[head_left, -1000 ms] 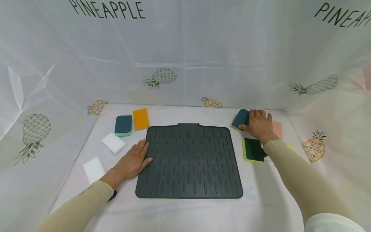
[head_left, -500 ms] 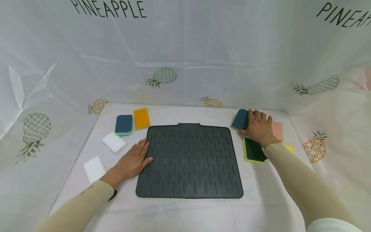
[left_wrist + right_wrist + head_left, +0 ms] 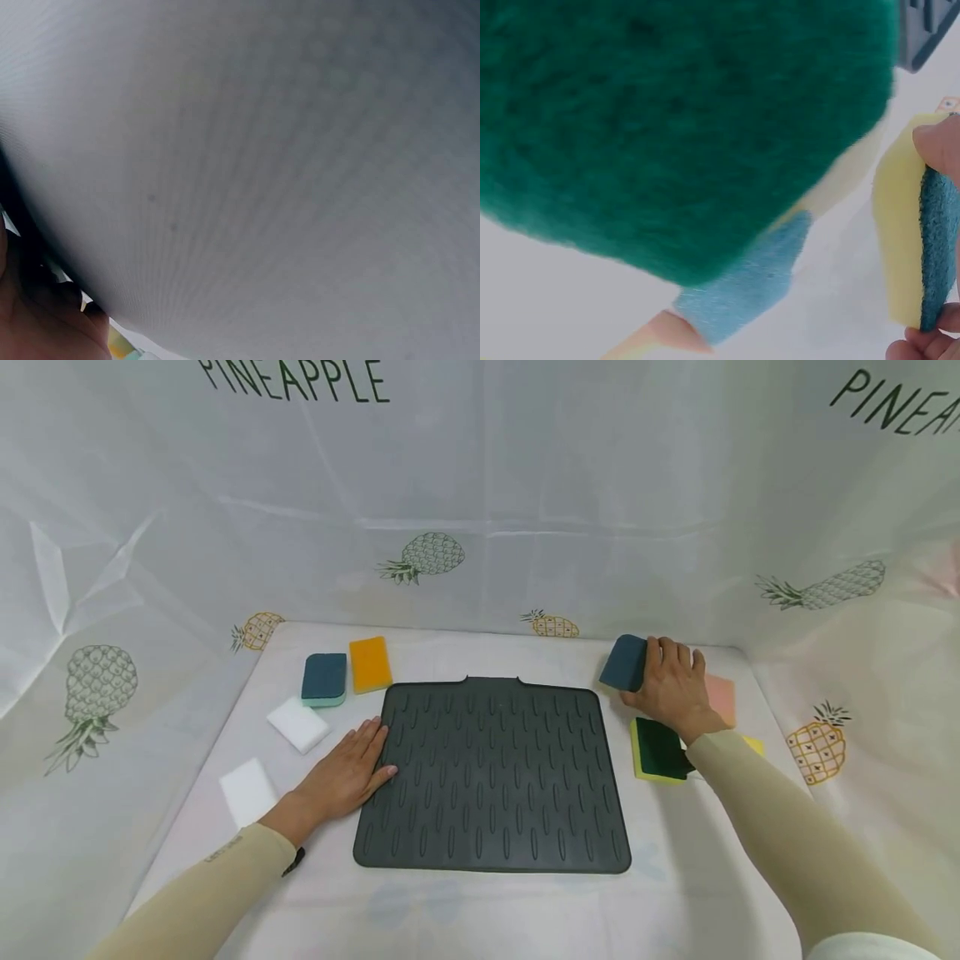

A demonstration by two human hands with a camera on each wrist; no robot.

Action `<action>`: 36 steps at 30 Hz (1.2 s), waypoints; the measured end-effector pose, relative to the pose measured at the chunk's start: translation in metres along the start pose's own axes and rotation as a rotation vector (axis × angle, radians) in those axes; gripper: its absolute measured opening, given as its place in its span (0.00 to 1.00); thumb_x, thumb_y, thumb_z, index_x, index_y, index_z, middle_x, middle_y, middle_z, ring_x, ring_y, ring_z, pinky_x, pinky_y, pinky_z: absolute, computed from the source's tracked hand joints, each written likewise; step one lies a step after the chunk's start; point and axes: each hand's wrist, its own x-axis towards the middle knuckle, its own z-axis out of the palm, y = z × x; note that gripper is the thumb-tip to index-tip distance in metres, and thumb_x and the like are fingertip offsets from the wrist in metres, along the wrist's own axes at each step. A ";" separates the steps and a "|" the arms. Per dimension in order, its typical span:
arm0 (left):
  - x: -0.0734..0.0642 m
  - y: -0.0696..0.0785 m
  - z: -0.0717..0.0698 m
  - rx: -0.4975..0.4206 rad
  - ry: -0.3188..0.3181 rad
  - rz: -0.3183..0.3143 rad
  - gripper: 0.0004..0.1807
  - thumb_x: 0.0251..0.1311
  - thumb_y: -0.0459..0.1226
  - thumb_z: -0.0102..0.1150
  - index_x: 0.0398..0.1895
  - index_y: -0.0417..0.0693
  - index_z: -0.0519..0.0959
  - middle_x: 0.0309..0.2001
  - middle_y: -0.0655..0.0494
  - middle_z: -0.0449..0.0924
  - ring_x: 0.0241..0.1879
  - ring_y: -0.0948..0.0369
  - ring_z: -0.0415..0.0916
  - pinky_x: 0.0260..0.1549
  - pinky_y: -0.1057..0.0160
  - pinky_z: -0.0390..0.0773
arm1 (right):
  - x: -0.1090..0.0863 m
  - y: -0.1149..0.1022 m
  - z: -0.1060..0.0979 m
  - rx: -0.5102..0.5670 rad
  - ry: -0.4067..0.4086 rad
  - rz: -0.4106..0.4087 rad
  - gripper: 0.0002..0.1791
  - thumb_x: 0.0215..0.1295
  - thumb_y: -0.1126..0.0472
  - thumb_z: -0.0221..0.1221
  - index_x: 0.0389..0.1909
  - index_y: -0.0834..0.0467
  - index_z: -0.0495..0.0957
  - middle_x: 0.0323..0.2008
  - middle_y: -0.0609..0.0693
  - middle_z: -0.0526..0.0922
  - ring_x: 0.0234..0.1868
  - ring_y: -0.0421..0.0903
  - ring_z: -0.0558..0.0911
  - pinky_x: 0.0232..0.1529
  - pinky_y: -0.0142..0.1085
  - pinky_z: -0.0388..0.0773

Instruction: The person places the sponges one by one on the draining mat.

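Note:
My right hand (image 3: 675,689) grips a scouring sponge (image 3: 624,665), dark blue on top, at the table's back right. In the right wrist view, thumb and fingertips pinch the same sponge (image 3: 904,232) by its yellow foam and blue scouring layer. Just nearer lies a sponge with a dark green scouring face (image 3: 662,750) and yellow foam, which fills much of the right wrist view. My left hand (image 3: 345,777) rests flat, fingers straight, on the left edge of a dark grey ridged mat (image 3: 495,777). Sleeve fabric covers most of the left wrist view.
At the left lie a blue-topped sponge (image 3: 324,675), an orange sponge (image 3: 371,665) and two white sponges (image 3: 298,724). A pink piece (image 3: 721,700) and a yellow one (image 3: 753,744) show partly behind the right arm. A pineapple-print sheet (image 3: 480,485) rises behind the table.
My right hand has closed on the blue-topped sponge, which is now tilted and slightly raised. The left hand stays on the mat. The head view has shifted slightly.

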 end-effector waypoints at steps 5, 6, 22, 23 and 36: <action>0.001 0.000 -0.003 0.012 -0.015 -0.006 0.43 0.81 0.54 0.49 0.82 0.29 0.54 0.83 0.32 0.50 0.83 0.38 0.50 0.80 0.39 0.56 | 0.000 -0.015 -0.008 -0.017 0.088 -0.062 0.60 0.53 0.39 0.74 0.72 0.74 0.58 0.66 0.75 0.66 0.65 0.75 0.67 0.67 0.71 0.62; 0.001 0.001 -0.003 0.011 -0.016 -0.007 0.43 0.81 0.54 0.49 0.82 0.29 0.54 0.83 0.32 0.50 0.82 0.38 0.50 0.80 0.39 0.56 | 0.000 -0.020 -0.010 -0.016 0.101 -0.076 0.60 0.53 0.39 0.75 0.72 0.74 0.59 0.66 0.75 0.67 0.65 0.75 0.67 0.67 0.71 0.63; 0.002 -0.003 -0.002 0.031 -0.043 -0.012 0.44 0.81 0.56 0.48 0.82 0.31 0.54 0.83 0.33 0.49 0.83 0.38 0.50 0.80 0.39 0.56 | 0.003 -0.139 -0.009 0.048 0.131 -0.313 0.65 0.54 0.32 0.74 0.78 0.70 0.58 0.71 0.70 0.67 0.70 0.67 0.70 0.68 0.65 0.68; 0.001 -0.003 -0.002 0.033 -0.046 -0.014 0.44 0.81 0.56 0.48 0.82 0.31 0.54 0.83 0.33 0.49 0.83 0.38 0.49 0.80 0.39 0.56 | 0.003 -0.147 -0.007 0.051 0.119 -0.323 0.64 0.55 0.32 0.73 0.79 0.70 0.57 0.72 0.69 0.67 0.70 0.67 0.69 0.68 0.64 0.68; 0.000 -0.003 -0.003 0.021 -0.019 0.004 0.43 0.80 0.55 0.49 0.82 0.31 0.55 0.83 0.33 0.51 0.82 0.38 0.51 0.79 0.38 0.56 | 0.003 -0.224 0.014 0.081 -0.008 -0.424 0.60 0.61 0.28 0.65 0.80 0.65 0.58 0.73 0.64 0.67 0.72 0.63 0.69 0.70 0.59 0.69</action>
